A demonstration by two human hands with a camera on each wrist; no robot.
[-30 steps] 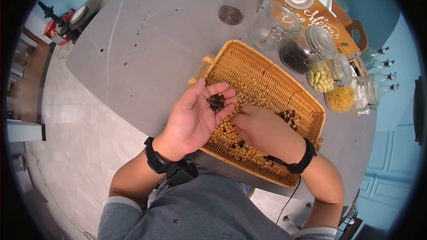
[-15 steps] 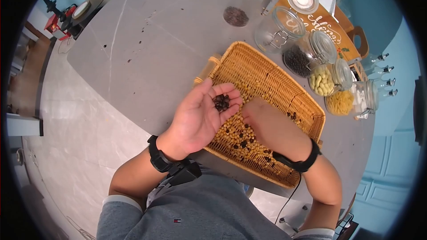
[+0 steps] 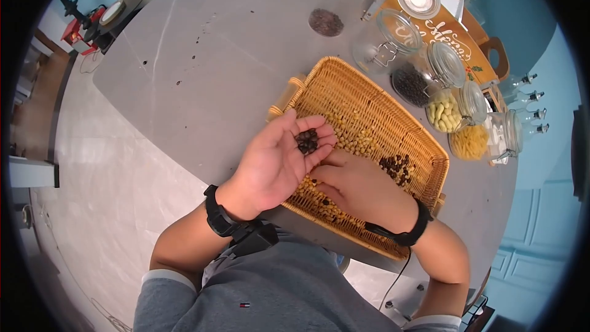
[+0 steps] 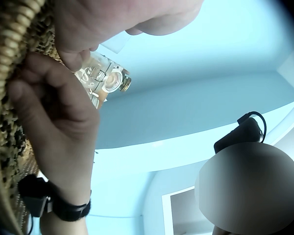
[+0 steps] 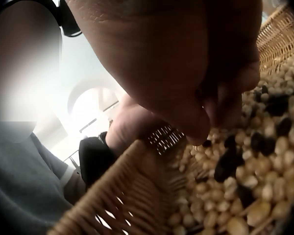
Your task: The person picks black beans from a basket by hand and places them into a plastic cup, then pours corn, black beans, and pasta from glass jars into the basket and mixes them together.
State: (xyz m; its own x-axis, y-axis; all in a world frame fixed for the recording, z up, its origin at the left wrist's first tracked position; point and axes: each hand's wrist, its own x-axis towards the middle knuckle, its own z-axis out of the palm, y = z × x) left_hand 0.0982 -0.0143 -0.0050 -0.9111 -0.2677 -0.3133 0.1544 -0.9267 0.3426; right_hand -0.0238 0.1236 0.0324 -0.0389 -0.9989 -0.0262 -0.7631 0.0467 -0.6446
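The left hand (image 3: 269,163) is palm up over the near left side of a wicker basket (image 3: 326,69). A small heap of dark brown beans (image 3: 306,141) rests on its fingers. The right hand (image 3: 362,187) reaches palm down into the basket, its fingers bent toward yellow corn kernels (image 3: 358,141) just beside the left fingertips. In the right wrist view, its thumb (image 5: 198,132) and fingers come down close over kernels (image 5: 257,213) mixed with dark beans (image 5: 228,166). Whether they pinch a bean I cannot tell. More dark beans (image 3: 398,169) lie toward the basket's right end.
Clip-top glass jars stand behind the basket: one looks clear (image 3: 372,52), others hold black beans (image 3: 410,83), peanuts (image 3: 444,114) and yellow pasta (image 3: 470,141). A container of dark bits (image 3: 326,23) stands farther back on the grey table (image 3: 246,43). Glass bottles (image 3: 522,104) are at the right.
The right hand moved rightward over the kernels, then came back left and nearer the body, close to the left fingertips. The left hand still carries its dark beans, barely shifted.
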